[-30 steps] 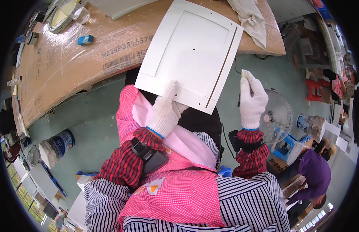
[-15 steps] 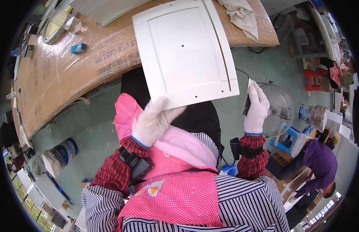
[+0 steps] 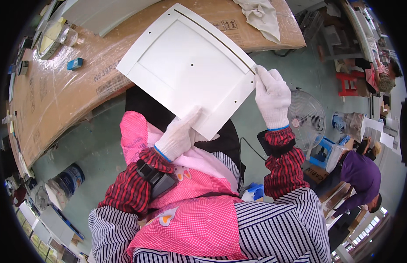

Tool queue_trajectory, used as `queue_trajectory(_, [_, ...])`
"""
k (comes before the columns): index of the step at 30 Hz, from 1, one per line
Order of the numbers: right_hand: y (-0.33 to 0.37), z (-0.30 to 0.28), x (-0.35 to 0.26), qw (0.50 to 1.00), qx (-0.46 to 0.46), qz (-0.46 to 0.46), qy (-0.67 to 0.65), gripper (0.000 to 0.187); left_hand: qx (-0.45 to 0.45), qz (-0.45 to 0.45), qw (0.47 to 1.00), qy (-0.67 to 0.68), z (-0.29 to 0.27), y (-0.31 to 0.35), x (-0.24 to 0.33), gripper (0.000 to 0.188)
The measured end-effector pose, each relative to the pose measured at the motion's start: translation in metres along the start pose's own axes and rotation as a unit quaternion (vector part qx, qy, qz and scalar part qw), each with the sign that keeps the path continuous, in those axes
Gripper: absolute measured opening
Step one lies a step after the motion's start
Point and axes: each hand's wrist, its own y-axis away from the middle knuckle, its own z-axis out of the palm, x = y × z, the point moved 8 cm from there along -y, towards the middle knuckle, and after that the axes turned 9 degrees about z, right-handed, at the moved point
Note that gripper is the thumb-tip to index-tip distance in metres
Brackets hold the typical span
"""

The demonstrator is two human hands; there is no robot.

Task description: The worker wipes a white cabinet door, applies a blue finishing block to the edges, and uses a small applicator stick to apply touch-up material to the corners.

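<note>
A white panel with a curved far edge, a recessed face, a long slot and several small holes is tilted in front of me. It reaches over the near edge of the cardboard-covered table. My left hand, in a white glove, grips its near edge, thumb on top and the other fingers mostly hidden beneath. At the panel's right corner, by the end of the slot, my gloved right hand has its fingers closed against the edge. Whether a thin piece is between those fingers is hidden.
Plastic-wrapped cardboard covers the table, with a small blue box and a crumpled pale cloth on it. A fan stands to the right, near a red stool. A person in purple bends at the far right.
The panel has turned, its slotted edge swinging to the far right side. My right hand, apart from it before with a thin dark piece in its fingers, has come to its corner.
</note>
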Motion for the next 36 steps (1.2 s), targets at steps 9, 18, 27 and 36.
queue_trajectory(9, [0.018,0.0,-0.019,0.998,0.003,-0.055,0.002,0.025,0.049,0.001,0.999,0.004,-0.005,-0.001,-0.003,0.049])
queue_trajectory(18, [0.067,0.015,-0.064,0.983,-0.115,-0.14,-0.018,0.029,0.076,0.019,0.997,-0.015,-0.008,0.0,-0.001,0.049])
queue_trajectory(27, [0.081,0.018,-0.072,0.983,-0.086,-0.162,-0.014,0.04,0.081,0.024,0.996,-0.039,-0.007,-0.002,-0.001,0.046])
queue_trajectory(36, [0.029,0.001,-0.027,0.998,-0.011,-0.034,-0.042,0.028,0.077,0.014,0.996,-0.045,0.013,0.007,0.006,0.047])
